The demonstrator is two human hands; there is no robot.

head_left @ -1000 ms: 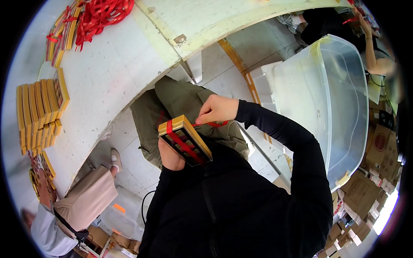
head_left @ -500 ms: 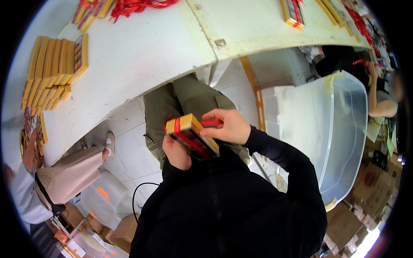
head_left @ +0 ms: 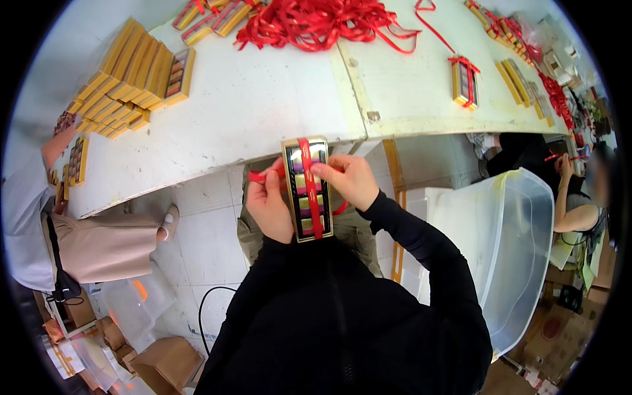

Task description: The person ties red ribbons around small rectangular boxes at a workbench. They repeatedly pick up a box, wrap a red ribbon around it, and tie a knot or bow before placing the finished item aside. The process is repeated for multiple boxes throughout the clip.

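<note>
A long, narrow gift box (head_left: 303, 209) with gold edges and a clear window showing coloured pieces is held over my lap, face up. Red ribbon (head_left: 309, 176) runs lengthwise down its front. My left hand (head_left: 270, 207) is closed beside the box's left side, thumb and forefinger pinching a loose ribbon end. From the right, my right hand (head_left: 355, 184) grips the box, its thumb pressing the ribbon on the front. Some of its fingers are hidden behind the box. A ribbon tail hangs below that hand.
On the white table (head_left: 257, 99) lie stacked gold boxes (head_left: 131, 72), a heap of red ribbons (head_left: 316, 23) and a ribbon-tied box (head_left: 465, 84). A large clear plastic bin (head_left: 520, 263) stands at right. One person (head_left: 99, 243) is at left, another (head_left: 573, 197) at far right.
The box has turned from edge-on to face up, its window now showing. My left hand has moved from beneath it to its left side and pinches a ribbon end. The view has shifted.
</note>
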